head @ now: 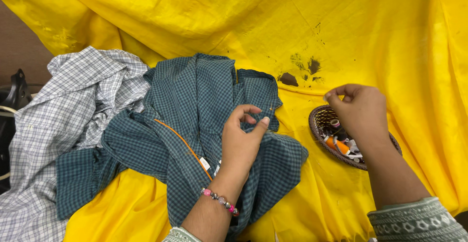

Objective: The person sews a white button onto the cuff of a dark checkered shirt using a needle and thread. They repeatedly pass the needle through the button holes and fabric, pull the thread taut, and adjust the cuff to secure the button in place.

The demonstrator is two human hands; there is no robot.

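I see my left hand (243,137) pinching a fold of the green checked shirt (190,139), mid-cloth & nearest, w/ right hand (358,108) pinched shut over the basket (319,117) at right, prob. on thread.

A single camera, worn on the person's head, looks steeply down and forward over a bench draped in bright yellow cloth (370,32). It sits close: both forearms enter from the bottom edge, and the hands fill the middle of the frame. The left hand (242,139) lies near the centre, the right hand (360,109) towards the right. The cloth runs out of frame at the top and right, while a strip of dark floor shows at the left. No second view shares the scene.
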